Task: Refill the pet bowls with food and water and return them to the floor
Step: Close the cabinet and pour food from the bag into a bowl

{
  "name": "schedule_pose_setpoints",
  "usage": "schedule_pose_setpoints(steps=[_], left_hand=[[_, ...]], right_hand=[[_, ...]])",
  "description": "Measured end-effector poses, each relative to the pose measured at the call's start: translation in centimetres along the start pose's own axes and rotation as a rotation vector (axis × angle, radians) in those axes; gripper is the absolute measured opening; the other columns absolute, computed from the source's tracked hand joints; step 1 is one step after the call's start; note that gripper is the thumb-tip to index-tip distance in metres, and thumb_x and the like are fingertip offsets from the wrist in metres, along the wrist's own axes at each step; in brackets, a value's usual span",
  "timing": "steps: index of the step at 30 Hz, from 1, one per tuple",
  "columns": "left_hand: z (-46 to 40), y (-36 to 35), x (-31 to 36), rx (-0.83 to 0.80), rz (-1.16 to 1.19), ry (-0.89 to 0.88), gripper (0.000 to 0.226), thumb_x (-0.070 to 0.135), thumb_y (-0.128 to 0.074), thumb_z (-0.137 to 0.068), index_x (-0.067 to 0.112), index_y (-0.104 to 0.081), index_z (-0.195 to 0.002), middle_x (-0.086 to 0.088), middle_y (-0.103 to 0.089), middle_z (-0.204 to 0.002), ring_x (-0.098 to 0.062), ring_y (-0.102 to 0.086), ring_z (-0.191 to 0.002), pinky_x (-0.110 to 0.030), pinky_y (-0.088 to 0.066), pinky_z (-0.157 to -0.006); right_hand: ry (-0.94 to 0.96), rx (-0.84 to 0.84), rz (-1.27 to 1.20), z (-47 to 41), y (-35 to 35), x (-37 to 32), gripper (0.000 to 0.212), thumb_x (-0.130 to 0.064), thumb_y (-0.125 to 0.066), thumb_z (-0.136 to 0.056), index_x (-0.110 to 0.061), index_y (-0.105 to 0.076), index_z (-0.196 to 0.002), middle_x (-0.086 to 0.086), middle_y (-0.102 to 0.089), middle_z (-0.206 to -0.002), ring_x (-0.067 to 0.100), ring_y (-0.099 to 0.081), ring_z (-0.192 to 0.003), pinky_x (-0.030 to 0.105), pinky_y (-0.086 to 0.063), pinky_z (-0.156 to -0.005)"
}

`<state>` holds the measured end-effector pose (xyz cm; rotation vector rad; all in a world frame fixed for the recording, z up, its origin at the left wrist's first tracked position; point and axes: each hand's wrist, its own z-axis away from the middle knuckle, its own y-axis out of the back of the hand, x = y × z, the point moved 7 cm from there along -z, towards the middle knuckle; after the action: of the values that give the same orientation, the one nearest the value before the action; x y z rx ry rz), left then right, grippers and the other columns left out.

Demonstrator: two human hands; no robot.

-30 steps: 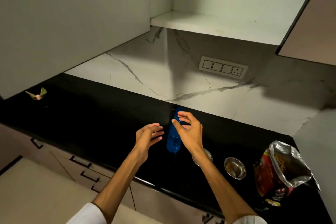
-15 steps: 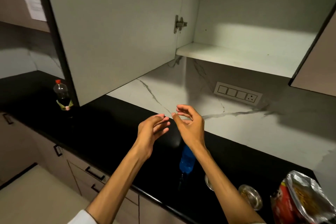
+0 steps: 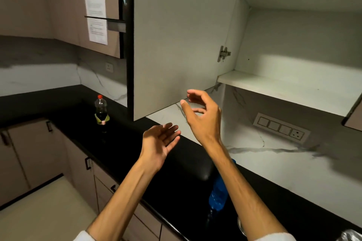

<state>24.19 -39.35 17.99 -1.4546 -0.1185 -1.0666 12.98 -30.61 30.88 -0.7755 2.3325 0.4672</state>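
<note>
A blue water bottle (image 3: 217,193) stands on the black counter (image 3: 121,143), partly hidden behind my right forearm. My right hand (image 3: 203,117) is raised in the air in front of the open cabinet door (image 3: 176,45), fingers loosely curved and holding nothing. My left hand (image 3: 159,143) hovers lower, palm up with straight fingers, also empty. Just a sliver of a steel bowl rim (image 3: 240,226) shows at the bottom, behind my right arm. A corner of the silver food bag (image 3: 351,236) peeks in at the bottom right.
An upper cabinet stands open with a bare white shelf (image 3: 284,88). A small clear bottle with a red cap (image 3: 100,109) sits on the counter to the left. A switch panel (image 3: 282,128) is on the marble backsplash. Drawers line the base cabinets below.
My view has tilted up and left; the bowls and food bag slid nearly out of frame. Both hands rose away from the blue bottle, the right one higher toward the cabinet door.
</note>
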Motion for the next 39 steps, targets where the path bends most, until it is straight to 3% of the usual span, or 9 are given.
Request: schedule_pose_setpoints(steps=[3,10,16,21,23,26,29,35,39], left_hand=[[0.8,0.3,1.4,-0.012,0.084,0.023,0.028,0.021,-0.049,-0.095,0.003,-0.068,-0.105,-0.021,-0.072,-0.117,-0.036,-0.07,-0.102,-0.042,-0.053,-0.094],[2.8,0.5,4.6,-0.016,0.191,0.02,0.046,0.031,-0.044,-0.096,0.002,-0.064,-0.125,-0.02,-0.072,-0.116,-0.036,-0.07,-0.097,-0.042,-0.055,-0.082],[4.6,0.5,6.3,-0.125,0.24,0.012,0.063,0.046,-0.056,-0.081,-0.002,-0.062,-0.123,-0.021,-0.07,-0.115,-0.036,-0.067,-0.095,-0.042,-0.051,-0.084],[5.3,0.1,7.2,-0.212,0.249,0.025,0.067,0.043,-0.064,-0.081,-0.003,-0.057,-0.13,-0.02,-0.068,-0.112,-0.034,-0.065,-0.108,-0.045,-0.036,-0.115],[5.5,0.0,7.2,-0.207,0.257,0.033,0.067,0.042,-0.063,-0.082,-0.003,-0.053,-0.132,-0.02,-0.066,-0.114,-0.035,-0.063,-0.116,-0.048,-0.032,-0.118],[6.1,-0.4,7.2,-0.201,0.268,0.03,0.074,0.041,-0.065,-0.076,0.0,-0.052,-0.135,-0.018,-0.057,-0.13,-0.033,-0.047,-0.14,-0.05,-0.03,-0.119],[6.7,-1.1,7.2,-0.209,0.282,0.024,0.09,0.044,-0.069,-0.069,0.0,-0.046,-0.143,-0.018,-0.049,-0.149,-0.035,-0.044,-0.141,-0.053,-0.034,-0.116],[7.6,-2.2,6.5,-0.259,0.307,0.046,0.077,0.042,-0.066,-0.071,-0.001,-0.052,-0.133,-0.022,-0.057,-0.139,-0.04,-0.053,-0.133,-0.055,-0.035,-0.115],[7.9,-2.5,6.0,-0.303,0.26,0.056,0.06,0.037,-0.06,-0.079,-0.004,-0.054,-0.123,-0.025,-0.065,-0.118,-0.042,-0.054,-0.129,-0.057,-0.038,-0.113]], right_hand=[[0.058,0.001,-0.013,-0.6,-1.0,-2.6,0.032,-0.023,-0.078,-0.092,-0.016,-0.071,-0.123,-0.005,-0.074,-0.115,0.009,-0.069,-0.11,0.034,-0.064,-0.081],[0.187,0.013,-0.015,-0.7,-2.0,-8.0,0.038,-0.032,-0.076,-0.091,-0.016,-0.07,-0.125,-0.007,-0.072,-0.12,0.006,-0.067,-0.112,0.031,-0.063,-0.081],[0.279,0.04,-0.019,0.2,-2.8,-11.7,0.06,-0.044,-0.077,-0.085,-0.016,-0.062,-0.136,-0.004,-0.065,-0.135,0.007,-0.061,-0.121,0.031,-0.06,-0.088],[0.318,0.058,0.01,0.4,-4.3,-13.6,0.083,-0.054,-0.076,-0.079,-0.014,-0.051,-0.147,0.001,-0.052,-0.151,0.015,-0.051,-0.138,0.04,-0.055,-0.101],[0.33,0.063,0.033,0.1,-5.1,-13.8,0.089,-0.053,-0.079,-0.078,-0.013,-0.047,-0.15,0.005,-0.047,-0.155,0.019,-0.046,-0.143,0.046,-0.053,-0.106],[0.323,0.058,0.087,-0.2,-6.2,-13.9,0.095,-0.053,-0.082,-0.076,-0.012,-0.044,-0.153,0.008,-0.04,-0.16,0.019,-0.038,-0.149,0.029,-0.04,-0.119],[0.312,0.056,0.159,-0.5,-7.3,-13.8,0.099,-0.054,-0.084,-0.074,-0.013,-0.042,-0.154,0.01,-0.038,-0.162,0.018,-0.034,-0.15,0.007,-0.018,-0.116],[0.276,0.036,0.229,-0.6,-7.8,-12.7,0.092,-0.052,-0.08,-0.077,-0.016,-0.042,-0.153,0.009,-0.043,-0.157,0.021,-0.044,-0.142,0.03,-0.045,-0.111],[0.269,0.04,0.242,-0.2,-6.7,-12.7,0.089,-0.052,-0.078,-0.076,-0.019,-0.044,-0.151,0.007,-0.045,-0.155,0.019,-0.046,-0.138,0.021,-0.041,-0.102]])
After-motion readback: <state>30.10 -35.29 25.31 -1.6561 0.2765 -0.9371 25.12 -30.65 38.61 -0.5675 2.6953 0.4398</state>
